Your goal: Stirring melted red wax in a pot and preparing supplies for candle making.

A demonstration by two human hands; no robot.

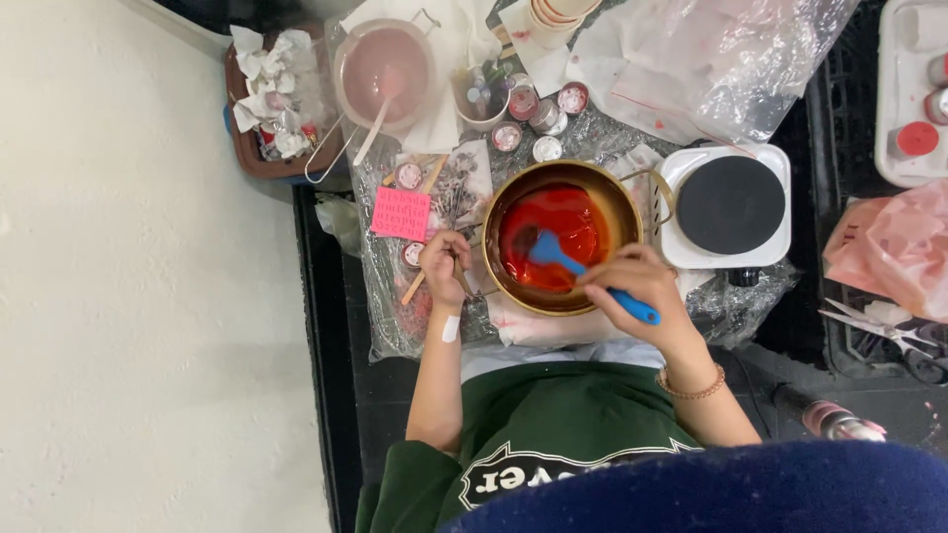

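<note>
The right hand point(640, 286) is closed round the blue handle of a blue silicone spatula point(583, 268), fingers wrapped over the top, with the handle's end sticking out past the hand toward the person's body. The spatula blade dips into glossy red liquid point(563, 232) inside a round brass-coloured metal pot point(561, 247), reaching toward the pool's left side. The left hand point(444, 266) sits at the pot's left rim with its fingers curled in a pinch on a thin wooden stick point(427, 268); whether it also touches the pot wall I cannot tell.

To stir well here, I judge that the blade should stay low and sweep slowly along the pot's inner wall, so the liquid does not slop over the rim onto the crinkled clear plastic sheet point(395, 316) below. The left hand would do best bracing the pot.

The pot lies directly ahead of the right hand, its near rim just beside the knuckles. Further out, a white hotplate with a round black top point(729, 205) stands just right of the pot, a pink rectangular mould point(400, 213) lies to its left, and a pale pink pot point(385, 71) sits beyond.
</note>
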